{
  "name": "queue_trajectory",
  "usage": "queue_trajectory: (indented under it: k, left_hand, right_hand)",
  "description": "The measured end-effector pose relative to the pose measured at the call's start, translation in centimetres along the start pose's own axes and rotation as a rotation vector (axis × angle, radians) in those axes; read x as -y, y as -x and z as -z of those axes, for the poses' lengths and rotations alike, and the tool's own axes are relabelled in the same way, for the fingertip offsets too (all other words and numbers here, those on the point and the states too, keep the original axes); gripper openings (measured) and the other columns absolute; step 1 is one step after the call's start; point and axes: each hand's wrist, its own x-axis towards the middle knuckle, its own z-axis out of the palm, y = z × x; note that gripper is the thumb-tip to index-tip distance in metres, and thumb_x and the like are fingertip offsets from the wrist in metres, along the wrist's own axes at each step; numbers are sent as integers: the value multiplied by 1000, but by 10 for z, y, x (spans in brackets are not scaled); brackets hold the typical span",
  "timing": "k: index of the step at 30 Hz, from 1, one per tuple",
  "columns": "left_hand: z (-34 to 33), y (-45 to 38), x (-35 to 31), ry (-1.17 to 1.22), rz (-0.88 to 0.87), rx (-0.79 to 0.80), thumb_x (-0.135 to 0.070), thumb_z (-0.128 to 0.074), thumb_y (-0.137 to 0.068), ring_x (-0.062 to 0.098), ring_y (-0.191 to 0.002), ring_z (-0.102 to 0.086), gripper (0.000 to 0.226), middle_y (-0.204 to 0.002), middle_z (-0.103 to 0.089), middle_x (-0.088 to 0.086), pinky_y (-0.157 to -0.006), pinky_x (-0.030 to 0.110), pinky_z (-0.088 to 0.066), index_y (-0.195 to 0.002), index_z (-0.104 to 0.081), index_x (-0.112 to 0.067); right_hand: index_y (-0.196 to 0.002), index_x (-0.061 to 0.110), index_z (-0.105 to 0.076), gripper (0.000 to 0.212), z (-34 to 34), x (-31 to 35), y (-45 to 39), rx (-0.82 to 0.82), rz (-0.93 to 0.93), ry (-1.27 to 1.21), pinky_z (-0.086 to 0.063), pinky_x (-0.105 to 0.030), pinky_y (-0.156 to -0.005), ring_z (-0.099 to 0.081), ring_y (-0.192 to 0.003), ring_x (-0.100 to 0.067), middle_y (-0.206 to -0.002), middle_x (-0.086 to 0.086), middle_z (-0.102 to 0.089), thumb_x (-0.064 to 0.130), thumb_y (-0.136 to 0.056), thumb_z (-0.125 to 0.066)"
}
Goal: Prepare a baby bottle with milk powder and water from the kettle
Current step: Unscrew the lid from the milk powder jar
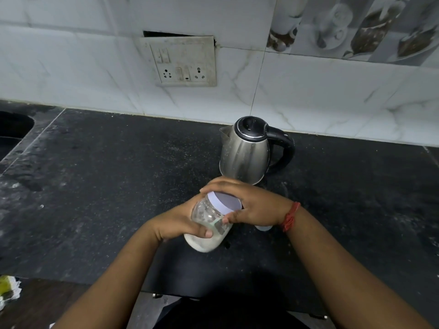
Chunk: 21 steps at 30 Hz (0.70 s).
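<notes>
The jar [209, 224] of white powder is held tilted just above the worktop [107, 186], its base toward the person and its white lid [224, 202] angled up and away, toward the kettle [247, 150]. The left hand [180, 224] wraps the glass body in a closed grip. The right hand [251, 205] cups the lid, fingers curled around its rim, placed to twist it. No baby bottle can be made out.

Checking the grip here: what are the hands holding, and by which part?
A clear jar of white powder: left hand round its body, right hand on its white lid.
</notes>
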Motion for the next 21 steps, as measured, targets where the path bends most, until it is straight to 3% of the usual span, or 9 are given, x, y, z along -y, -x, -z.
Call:
queue_trajectory:
  k: [4,7,10,13,16,19,21]
  left_hand:
    - [2,0,1,7,5,-116,-26,-90,-61,20,-127,-60,97,-139,-57,8,-97,32,-53,-143,-39,-25]
    - [2,-2,3,-6,-14,-239,-31,-92,-56,10,-119,-63,98,-133,-59,3,-94,27,-54,-138,-39,-32]
    - [4,-2,7,-31,-39,-319,-35,-93,-55,4,-121,-61,100,-134,-58,-5,-97,22,-52,-137,-38,-34]
    - [5,-1,14,-28,-63,-420,-24,-94,-59,-4,-119,-59,95,-133,-57,-8,-95,15,-49,-135,-38,-34]
    - [6,-1,25,-29,-75,-550,-21,-91,-60,-6,-119,-58,90,-134,-56,-12,-96,13,-47,-132,-38,-40]
    - [11,2,39,-35,-64,-641,-25,-91,-61,-7,-120,-56,95,-136,-54,-14,-96,11,-46,-138,-37,-37]
    - [14,4,47,-50,-57,-672,-20,-93,-63,-10,-119,-55,97,-138,-53,-13,-93,7,-45,-141,-36,-33]
  right_hand:
    - [-151,30,-41,74,8,-3,2,-84,-30,-49,-34,-30,-118,-39,-141,-5,-149,5,-43,25,-88,-78]
    - [-148,33,-47,64,8,-10,3,-274,-96,-220,-45,-39,-113,-47,-135,-6,-144,10,-44,31,-90,-75]
    - [-143,39,-51,62,0,-17,1,-450,-164,-298,-55,-45,-100,-56,-126,-11,-133,14,-46,52,-86,-72]
    - [-134,39,-56,60,-15,-23,-3,-561,-231,-247,-54,-44,-100,-58,-121,-12,-128,14,-47,63,-81,-70]
    - [-120,30,-58,56,-33,-25,-8,-661,-320,-210,-53,-34,-97,-57,-111,-7,-122,8,-48,59,-75,-75]
    - [-102,18,-49,53,-54,-27,-10,-703,-414,-98,-38,-7,-82,-48,-96,1,-112,3,-44,43,-74,-86]
    - [-95,14,-47,55,-68,-31,-12,-661,-491,-57,-36,-7,-77,-45,-93,-2,-113,2,-41,43,-72,-88]
